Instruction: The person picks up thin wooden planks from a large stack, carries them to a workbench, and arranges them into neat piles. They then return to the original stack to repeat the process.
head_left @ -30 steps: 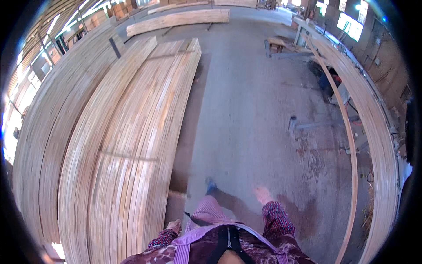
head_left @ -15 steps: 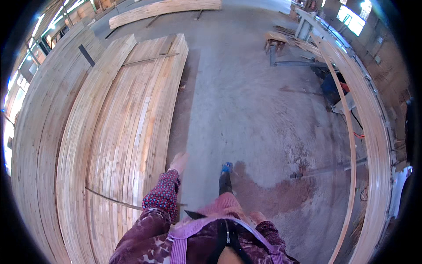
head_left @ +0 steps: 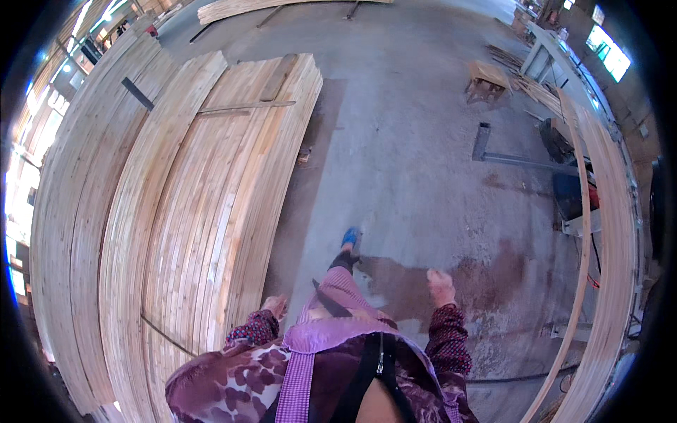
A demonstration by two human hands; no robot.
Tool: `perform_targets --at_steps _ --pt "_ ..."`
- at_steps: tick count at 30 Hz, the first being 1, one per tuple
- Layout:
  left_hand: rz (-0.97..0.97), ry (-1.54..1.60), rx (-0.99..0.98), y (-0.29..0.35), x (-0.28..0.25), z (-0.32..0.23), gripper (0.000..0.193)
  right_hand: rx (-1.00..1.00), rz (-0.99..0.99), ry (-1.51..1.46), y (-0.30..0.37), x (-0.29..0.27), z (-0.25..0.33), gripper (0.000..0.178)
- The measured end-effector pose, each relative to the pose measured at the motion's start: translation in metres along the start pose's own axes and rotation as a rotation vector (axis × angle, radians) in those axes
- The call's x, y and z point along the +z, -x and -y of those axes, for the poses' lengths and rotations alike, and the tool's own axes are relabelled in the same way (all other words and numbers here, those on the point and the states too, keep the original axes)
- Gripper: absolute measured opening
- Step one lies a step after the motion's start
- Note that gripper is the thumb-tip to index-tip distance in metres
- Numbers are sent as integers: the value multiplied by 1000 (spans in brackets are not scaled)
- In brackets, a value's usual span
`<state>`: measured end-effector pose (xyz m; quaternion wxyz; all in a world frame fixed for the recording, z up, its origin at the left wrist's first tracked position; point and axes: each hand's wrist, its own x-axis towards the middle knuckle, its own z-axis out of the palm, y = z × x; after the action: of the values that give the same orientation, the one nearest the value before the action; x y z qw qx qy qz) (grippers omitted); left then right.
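Observation:
My left hand (head_left: 275, 306) hangs beside the near right edge of a long stack of pale planks (head_left: 204, 204). Its fingers look loosely apart, with nothing seen in them. Out in front of my right side, above the concrete floor (head_left: 395, 162), my right hand (head_left: 441, 287) has its fingers curled in, and no object shows in it. I wear a purple checked apron (head_left: 342, 289) over patterned sleeves. One blue shoe (head_left: 351, 237) is stepping forward on the floor.
More plank stacks (head_left: 77, 211) line the left, with another stack (head_left: 282, 10) far ahead. To the right run long boards (head_left: 610, 247) and one thin strip (head_left: 584, 233). A metal bar (head_left: 522, 161) juts over the floor near a small wooden stool (head_left: 488, 79). Dark stains (head_left: 402, 282) mark the concrete.
My right hand has swung forward into full view, while my left hand has drawn back toward my body. The stepping foot differs, and the plank stacks and stool have shifted with my walking.

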<state>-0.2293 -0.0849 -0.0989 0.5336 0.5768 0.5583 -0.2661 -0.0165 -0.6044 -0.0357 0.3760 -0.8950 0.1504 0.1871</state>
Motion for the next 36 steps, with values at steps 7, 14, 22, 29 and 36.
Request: perform_targets --at_steps 7,14,22,29,36 --pt "75 -74 266 -114 42 -308 33 184 -360 -763 -194 -50 116 39" --pt "142 -416 680 -69 245 -682 30 343 -696 -1085 -308 -123 148 43" --pt "393 -887 1279 -150 372 -870 21 484 -763 -1174 -393 -172 221 52" --pt "394 -1881 991 -208 396 -897 19 767 -171 -731 -422 -206 193 49" --pt "515 -2143 1034 -188 584 -1008 24 800 -497 -585 -445 -258 205 47"
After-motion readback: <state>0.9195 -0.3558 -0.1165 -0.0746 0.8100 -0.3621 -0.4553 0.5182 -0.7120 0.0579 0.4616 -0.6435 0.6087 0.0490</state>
